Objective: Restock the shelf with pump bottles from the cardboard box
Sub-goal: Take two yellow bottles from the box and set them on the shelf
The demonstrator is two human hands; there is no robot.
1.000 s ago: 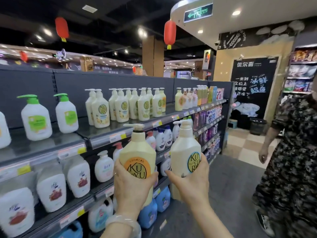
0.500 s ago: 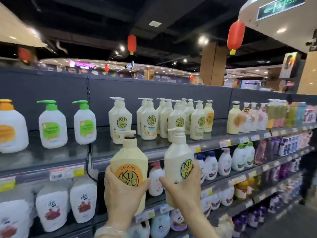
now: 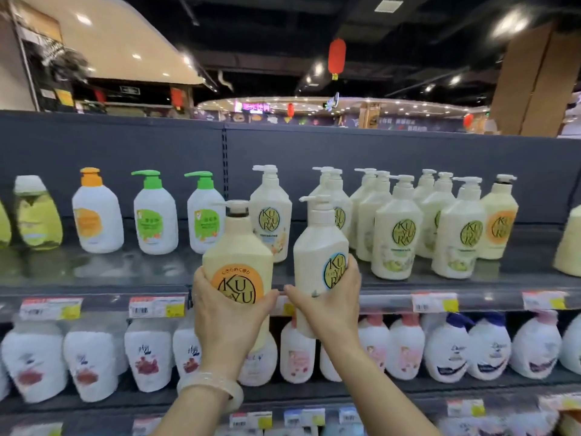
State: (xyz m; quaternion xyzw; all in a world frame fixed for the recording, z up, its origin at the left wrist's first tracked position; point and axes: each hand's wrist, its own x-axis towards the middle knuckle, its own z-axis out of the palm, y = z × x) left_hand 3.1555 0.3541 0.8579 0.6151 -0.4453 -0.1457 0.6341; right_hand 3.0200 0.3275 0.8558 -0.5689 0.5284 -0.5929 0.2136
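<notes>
My left hand (image 3: 228,319) grips a cream pump bottle with an orange label (image 3: 237,247), held upright in front of the top shelf (image 3: 94,280). My right hand (image 3: 330,302) grips a paler pump bottle with a blue-rimmed label (image 3: 317,250), also upright, just right of the first. Both bottles hover at the shelf's front edge, before a gap beside a standing cream bottle (image 3: 272,215). A cluster of several matching cream bottles (image 3: 396,228) stands on the same shelf to the right. The cardboard box is out of view.
White bottles with green pumps (image 3: 155,212) and an orange-capped one (image 3: 96,212) stand left on the top shelf. The lower shelf (image 3: 471,385) is packed with white bottles. Price tags (image 3: 157,306) line the shelf edges. A dark back panel (image 3: 314,146) rises behind.
The view has swung left to face the shelf squarely. Both hands have lifted their bottles up to the level of the top shelf's front edge. A person at the right is out of sight.
</notes>
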